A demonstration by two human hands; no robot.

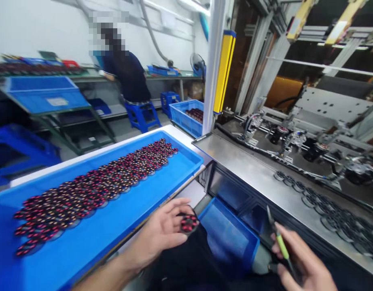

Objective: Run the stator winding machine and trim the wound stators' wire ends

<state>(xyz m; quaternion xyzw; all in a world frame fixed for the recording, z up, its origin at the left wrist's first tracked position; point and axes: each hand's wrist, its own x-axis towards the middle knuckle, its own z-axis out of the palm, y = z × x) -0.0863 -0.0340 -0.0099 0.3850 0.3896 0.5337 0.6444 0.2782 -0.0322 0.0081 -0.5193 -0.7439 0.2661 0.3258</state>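
My left hand (162, 228) grips a round red-and-black part (189, 223) at six o'clock; my right hand (306, 254) grips a green-handled tool (282, 244) at four. I'd best keep both steady.

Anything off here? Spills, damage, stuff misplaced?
Nothing stands out. Round black-and-red parts lie in overlapping rows inside the long blue plastic tray, none seen spilled; thin black rings overlap along the shiny metal bench. The left hand holds one dark round part, the right hand a lime-handled tool. Fine damage: too small to tell.

Gap between left hand (166, 226) and tool (282, 245)
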